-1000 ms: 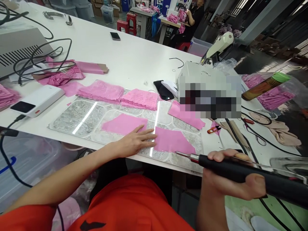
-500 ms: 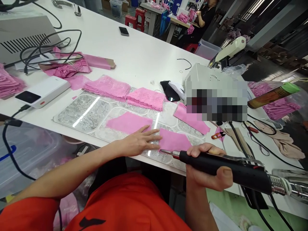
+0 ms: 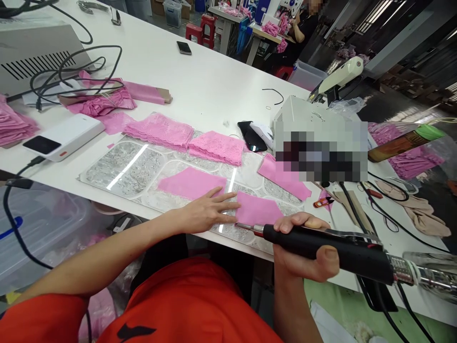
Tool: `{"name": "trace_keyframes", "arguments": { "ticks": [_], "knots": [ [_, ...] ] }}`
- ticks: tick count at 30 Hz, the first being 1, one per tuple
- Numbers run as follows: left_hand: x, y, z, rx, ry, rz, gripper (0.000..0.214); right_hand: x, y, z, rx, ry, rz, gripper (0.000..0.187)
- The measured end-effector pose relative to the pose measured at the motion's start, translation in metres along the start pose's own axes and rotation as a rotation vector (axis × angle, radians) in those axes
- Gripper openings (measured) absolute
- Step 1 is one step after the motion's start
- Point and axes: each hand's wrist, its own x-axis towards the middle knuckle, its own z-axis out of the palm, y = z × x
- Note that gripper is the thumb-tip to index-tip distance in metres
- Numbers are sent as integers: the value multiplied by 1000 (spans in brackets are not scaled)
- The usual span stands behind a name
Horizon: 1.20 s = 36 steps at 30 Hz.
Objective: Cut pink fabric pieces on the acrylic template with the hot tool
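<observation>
Progress: left hand (image 3: 209, 209), fingers spread flat, pins pink cloth (image 3: 259, 209) at table's near edge; right hand (image 3: 303, 247) fisted round hot cutter (image 3: 328, 245) (tip touching edge). Lace stacks (image 3: 185, 136) untouched.

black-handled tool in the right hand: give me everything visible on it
The tool is a long rod with a matte black, plastic-looking handle, a thin metal tip behind a red collar, and a ribbed metal section with a cable at the rear. It lies nearly level, tip pointing left. The right hand wraps the handle, thumb underneath. The tip sits at the near edge of a pink fabric piece on the patterned plate; whether it touches cannot be told. The left hand lies flat beside that fabric.
</observation>
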Motion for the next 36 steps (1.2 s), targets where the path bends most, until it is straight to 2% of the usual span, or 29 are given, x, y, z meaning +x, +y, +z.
{"name": "trace_keyframes", "arguments": {
  "ticks": [9,15,17,21,23,26,30,36],
  "knots": [
    [-1,-1,1,27,-11,19,56,0,0,1,-28,-24,-20,21],
    [2,3,0,38,-6,29,46,2,0,-2,-19,-25,-46,22],
    [2,5,-7,46,64,37,44,4,0,-1,-18,11,-66,24],
    [-11,0,-32,38,300,-29,44,7,1,8,26,59,-68,28],
    [-24,-8,-44,27,334,-59,40,7,4,15,50,57,-63,28],
    [-44,-22,-49,13,231,-83,35,6,11,26,76,59,-58,28],
    [-58,-31,-38,7,84,-86,37,5,20,37,97,69,-18,28],
    [-60,-33,-23,17,57,-75,39,6,28,45,83,60,-37,27]
  ]
}}
